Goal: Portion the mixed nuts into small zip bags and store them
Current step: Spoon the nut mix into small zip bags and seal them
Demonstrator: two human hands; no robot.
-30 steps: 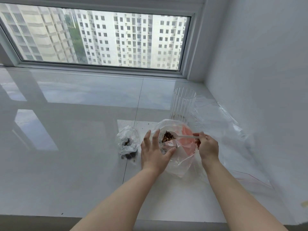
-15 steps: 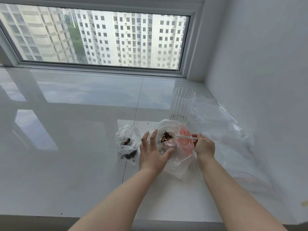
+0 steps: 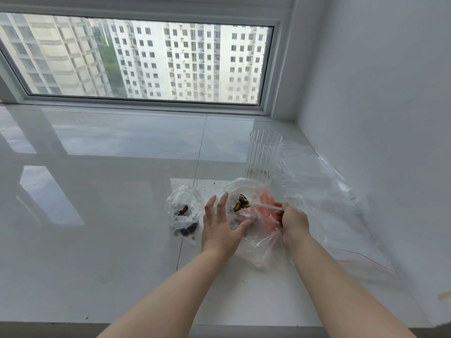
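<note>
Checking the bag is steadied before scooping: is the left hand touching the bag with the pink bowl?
Touching. In the head view, the left hand rests against the clear bag, its thumb pressing into the plastic beside the nuts.

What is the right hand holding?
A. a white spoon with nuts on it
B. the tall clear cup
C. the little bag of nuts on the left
A: the right hand pinches the white spoon, whose bowl carries nuts over the open bag.
</note>
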